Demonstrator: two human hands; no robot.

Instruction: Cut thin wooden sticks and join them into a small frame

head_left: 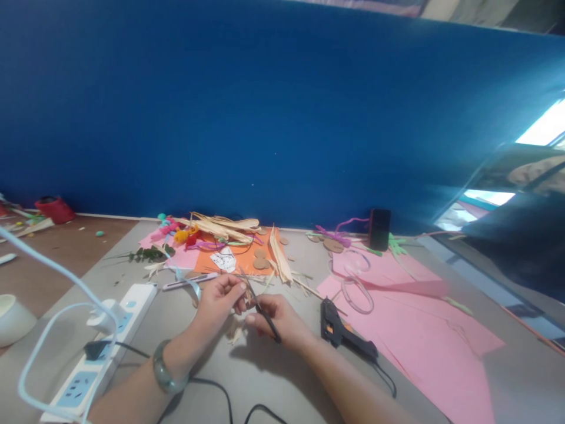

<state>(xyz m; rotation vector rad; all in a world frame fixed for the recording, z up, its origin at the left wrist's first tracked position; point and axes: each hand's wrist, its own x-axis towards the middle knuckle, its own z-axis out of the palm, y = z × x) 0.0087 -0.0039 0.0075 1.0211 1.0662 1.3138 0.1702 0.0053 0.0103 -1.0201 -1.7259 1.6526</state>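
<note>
Head view: left hand (pixel 226 295) has thumb and fingers pinched on a pale strip (pixel 249 295), mostly hidden by the fingers. Right hand (pixel 279 324) is curled around the handles of black scissors (pixel 268 323); blades point up and away, beside the strip. Whether they touch it: cannot tell. Both hands are close together above the grey table (pixel 265 386), near its middle; a pale scrap (pixel 236 334) lies below them. Beyond: orange sheet (pixel 242 259) bearing brown discs (pixel 260 260) and a white cutout (pixel 224 259); dry husks (pixel 223 227) lie along its far edge. Right of the hands: black glue gun (pixel 346 337), next to pink paper (pixel 432 365). Left: white power strip (pixel 132 318), plugs inserted. Green bangle (pixel 170 368) on left wrist.
</note>
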